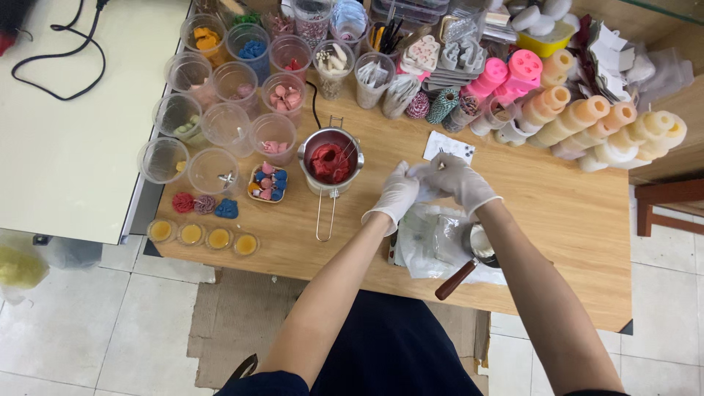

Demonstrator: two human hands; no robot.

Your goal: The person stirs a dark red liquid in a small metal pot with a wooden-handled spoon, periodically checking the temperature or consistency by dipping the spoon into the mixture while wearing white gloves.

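Both my hands wear white gloves and meet above the wooden table (557,213). My left hand (396,193) touches my right hand (456,180), the right fingers pinching at the left glove's fingertips; a thin dark wire-like piece sticks up near my right hand. Left of them stands a small metal melting pot (331,161) with red wax inside and a wire handle pointing toward me. Under my forearms lies a clear plastic bag (433,242) and a small pan with a brown wooden handle (458,279), partly hidden by my right arm.
Several clear cups (227,125) with coloured pieces fill the table's far left. A small dish of pink and blue shapes (268,183), four small yellow-filled cups (202,236) and rows of pink, orange and cream moulds (587,117) stand around. A black cable (59,59) lies on the white table.
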